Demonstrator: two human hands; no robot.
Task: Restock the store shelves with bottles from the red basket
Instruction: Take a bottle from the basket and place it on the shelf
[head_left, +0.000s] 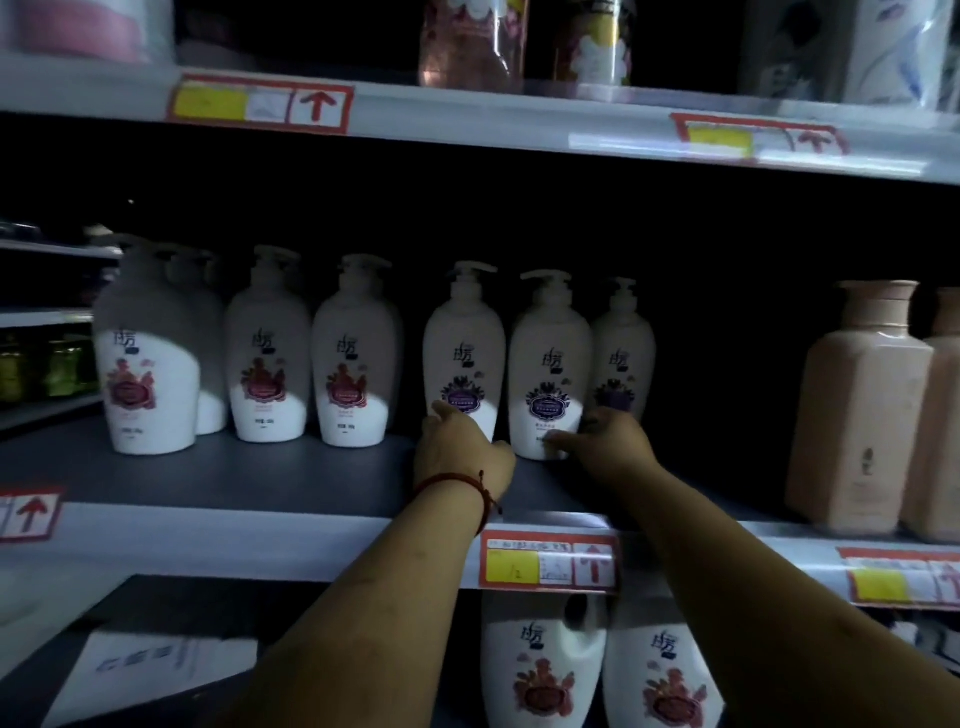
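White pump bottles stand in a row on the dark middle shelf (218, 483): several with red labels (267, 358) on the left and three with purple labels on the right. My left hand (460, 454), with a red string on its wrist, is wrapped around the base of the left purple-label bottle (464, 353), thumb up along its side. My right hand (610, 447) holds the base of the middle purple-label bottle (550, 364), fingers across its front. A third purple-label bottle (623, 353) stands behind my right hand. The red basket is out of view.
Tall beige bottles (862, 410) stand at the right of the same shelf. Price tags with red arrows (550, 561) line the shelf edges. Two more red-label bottles (543, 670) stand on the shelf below. The top shelf (467, 119) carries other products, and the surroundings are dark.
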